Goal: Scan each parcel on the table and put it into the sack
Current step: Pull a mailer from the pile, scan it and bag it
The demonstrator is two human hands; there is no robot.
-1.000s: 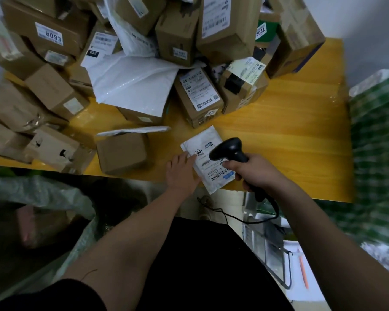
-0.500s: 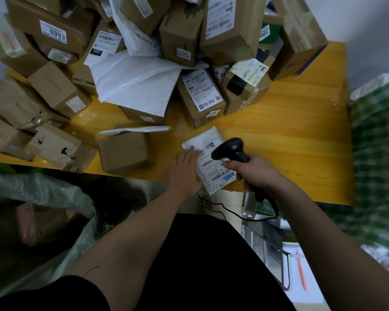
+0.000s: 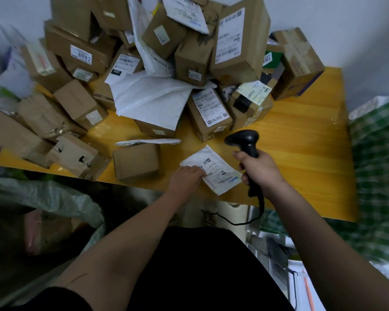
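A small white mailer (image 3: 213,170) with a printed label lies flat near the front edge of the yellow table (image 3: 301,140). My left hand (image 3: 184,179) rests on its left part, fingers lying on the label. My right hand (image 3: 259,169) grips the handle of a black barcode scanner (image 3: 245,141), whose head is raised above and to the right of the mailer. The open grey-green sack (image 3: 54,198) stands below the table edge at the lower left, with parcels inside.
A tall pile of brown boxes (image 3: 238,41) and white mailers (image 3: 151,97) fills the back and left of the table. A small brown box (image 3: 136,162) sits just left of my left hand. A green chequered bag (image 3: 377,167) stands on the right. The scanner cable (image 3: 238,217) hangs below the table.
My right hand has lifted the scanner up and off to the right, uncovering the mailer's label. My left hand has slid a little further onto the mailer. The camera has tilted upwards.
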